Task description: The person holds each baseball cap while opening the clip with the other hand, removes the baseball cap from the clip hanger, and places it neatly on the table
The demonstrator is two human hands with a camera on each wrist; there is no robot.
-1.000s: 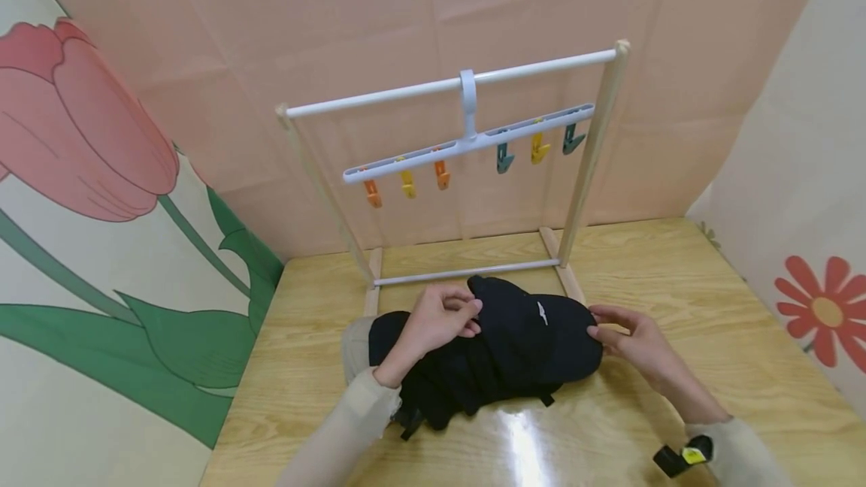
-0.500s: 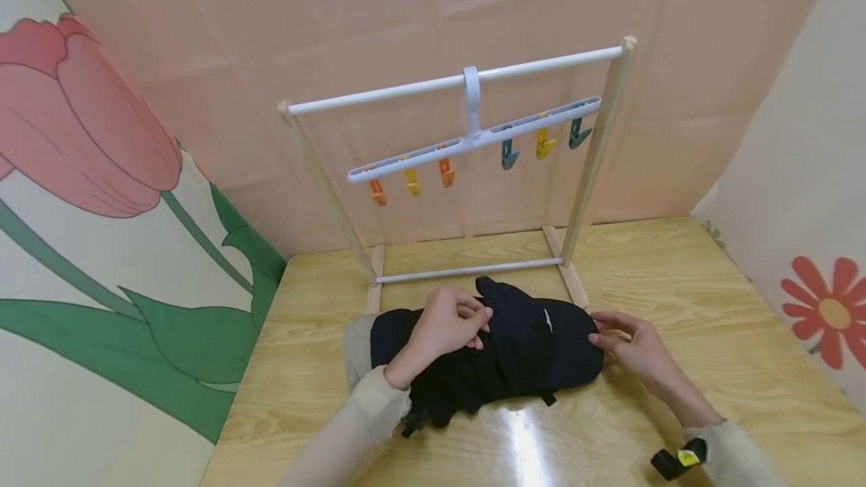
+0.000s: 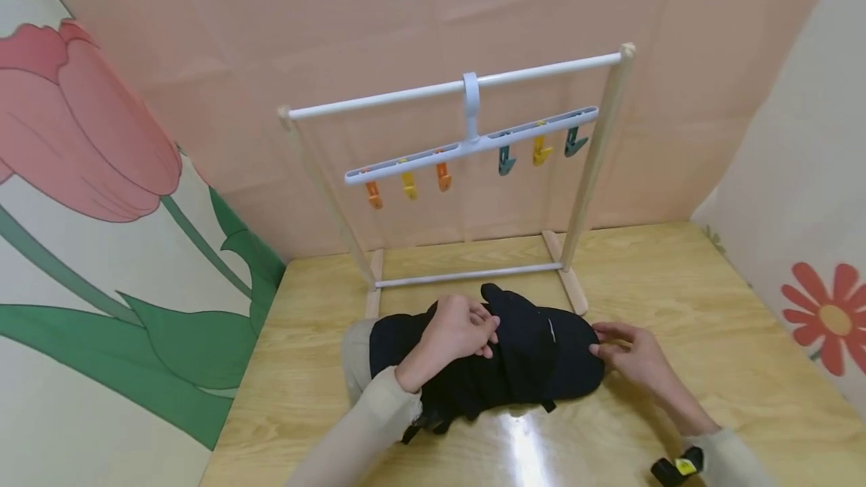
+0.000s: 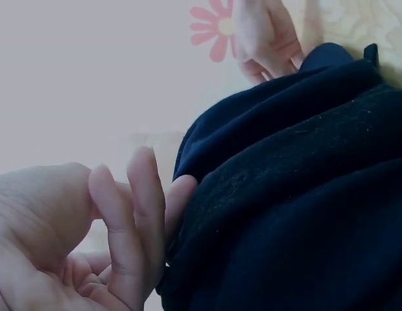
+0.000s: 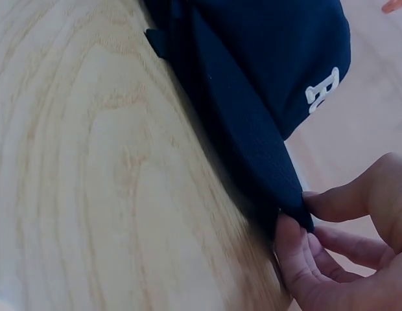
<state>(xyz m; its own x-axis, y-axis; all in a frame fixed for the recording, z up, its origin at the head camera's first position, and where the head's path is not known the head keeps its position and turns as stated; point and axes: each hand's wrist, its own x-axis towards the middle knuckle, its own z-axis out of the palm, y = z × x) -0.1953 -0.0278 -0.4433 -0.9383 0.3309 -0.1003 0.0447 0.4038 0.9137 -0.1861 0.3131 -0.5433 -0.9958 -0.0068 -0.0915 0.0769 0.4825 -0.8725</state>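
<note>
A dark navy baseball cap [image 3: 524,355] with a small white letter [image 5: 323,89] lies on the table, its brim pointing right. My right hand [image 3: 632,355] pinches the tip of the brim [image 5: 253,149] between thumb and fingers, low over the wood. My left hand [image 3: 460,329] is at the cap's crown, its fingers loosely bent. In the left wrist view, one fingertip of the left hand [image 4: 136,220] rests right at the cloth edge, with no fabric showing between the other fingers. More black cloth [image 3: 395,337] and a beige brim-like piece [image 3: 356,352] extend leftward, partly behind my left forearm.
Behind the cap stands a rack with a white top bar [image 3: 541,70] and wooden posts. A pale hanger [image 3: 467,145] hangs from it, carrying several orange, yellow and dark green clips. Wood tabletop [image 3: 676,284] extends on both sides; a pink backdrop [image 3: 338,21] rises behind.
My left hand has shifted slightly right along the cap. The cap's front has tipped a little, so its white letter looks narrower. My right hand keeps its hold on the brim.
</note>
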